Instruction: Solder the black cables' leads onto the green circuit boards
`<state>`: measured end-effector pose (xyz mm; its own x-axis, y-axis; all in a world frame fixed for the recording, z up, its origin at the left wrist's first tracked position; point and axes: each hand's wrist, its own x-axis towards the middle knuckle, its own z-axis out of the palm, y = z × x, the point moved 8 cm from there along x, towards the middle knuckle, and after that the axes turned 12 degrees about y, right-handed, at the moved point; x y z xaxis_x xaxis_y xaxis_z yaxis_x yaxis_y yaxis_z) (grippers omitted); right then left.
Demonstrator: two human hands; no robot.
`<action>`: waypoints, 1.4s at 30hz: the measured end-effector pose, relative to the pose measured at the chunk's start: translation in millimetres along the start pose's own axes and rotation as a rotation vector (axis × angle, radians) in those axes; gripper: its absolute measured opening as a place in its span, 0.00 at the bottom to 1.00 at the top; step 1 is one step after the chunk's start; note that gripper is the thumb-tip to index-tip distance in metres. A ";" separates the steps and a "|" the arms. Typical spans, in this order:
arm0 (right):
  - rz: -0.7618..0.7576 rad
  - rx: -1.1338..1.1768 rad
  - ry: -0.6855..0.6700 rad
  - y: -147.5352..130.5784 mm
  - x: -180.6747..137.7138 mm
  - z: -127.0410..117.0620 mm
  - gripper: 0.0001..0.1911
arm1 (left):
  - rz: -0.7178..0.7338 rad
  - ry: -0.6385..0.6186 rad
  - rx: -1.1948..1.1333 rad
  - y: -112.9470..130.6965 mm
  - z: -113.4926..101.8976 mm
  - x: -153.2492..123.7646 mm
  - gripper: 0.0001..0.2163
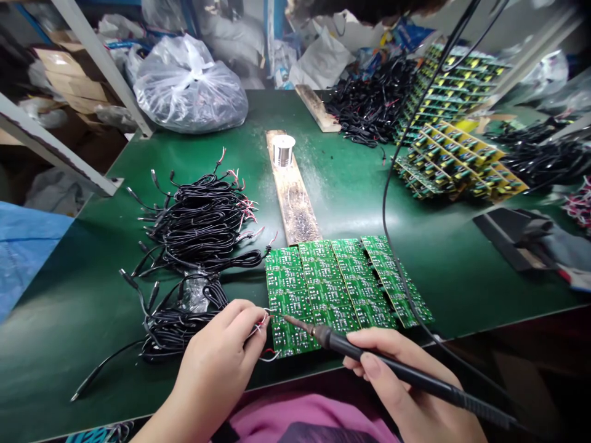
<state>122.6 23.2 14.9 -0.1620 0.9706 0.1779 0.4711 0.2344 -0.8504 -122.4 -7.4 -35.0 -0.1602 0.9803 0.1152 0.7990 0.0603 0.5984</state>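
Note:
My left hand (pixel 231 347) pinches thin red and white wire ends at the left edge of the green circuit boards (pixel 323 277). Those wires come from a bundle of black cables (pixel 173 329) lying beside the hand. My right hand (pixel 401 375) grips a black soldering iron (pixel 369 355) like a pen. Its tip points left and is at the boards, close to the pinched wires; whether it touches them I cannot tell. Another red and white wire pair lies at the boards' lower left corner. Several board panels lie side by side, solder side up.
A larger pile of black cables (pixel 198 215) lies at the left. Behind the boards, a solder spool (pixel 283 151) stands on a scorched wooden strip (pixel 298 203). Stacked boards (pixel 457 160) and more cables (pixel 369 98) fill the back right. The iron's cord (pixel 385 203) crosses over the right-hand panel.

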 end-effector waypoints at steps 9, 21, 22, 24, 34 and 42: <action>0.130 0.111 -0.022 3.6 0.7 8.3 0.08 | -0.023 -0.102 0.106 -2.2 3.9 -3.0 0.08; 0.365 0.142 0.007 18.0 -1.4 15.6 0.12 | 0.041 -0.068 0.051 -0.6 1.7 -6.2 0.09; 0.347 0.146 -0.002 17.7 -0.5 16.3 0.12 | 0.048 -0.065 0.054 -0.2 1.5 -6.0 0.09; 0.323 0.142 -0.008 16.4 1.2 16.4 0.13 | 0.064 -0.060 0.060 1.1 1.1 -5.5 0.09; 0.083 -0.026 -0.052 -6.3 2.4 11.4 0.09 | 0.089 -0.043 0.064 2.6 -0.3 -5.2 0.09; 0.046 -0.066 0.018 -6.1 6.1 3.0 0.08 | 0.077 -0.058 0.067 1.7 0.1 -7.0 0.09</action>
<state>116.1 27.5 19.7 -0.1238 0.9810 0.1490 0.5339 0.1925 -0.8234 -119.8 -14.2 -34.9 -0.0650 0.9916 0.1115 0.8446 -0.0048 0.5353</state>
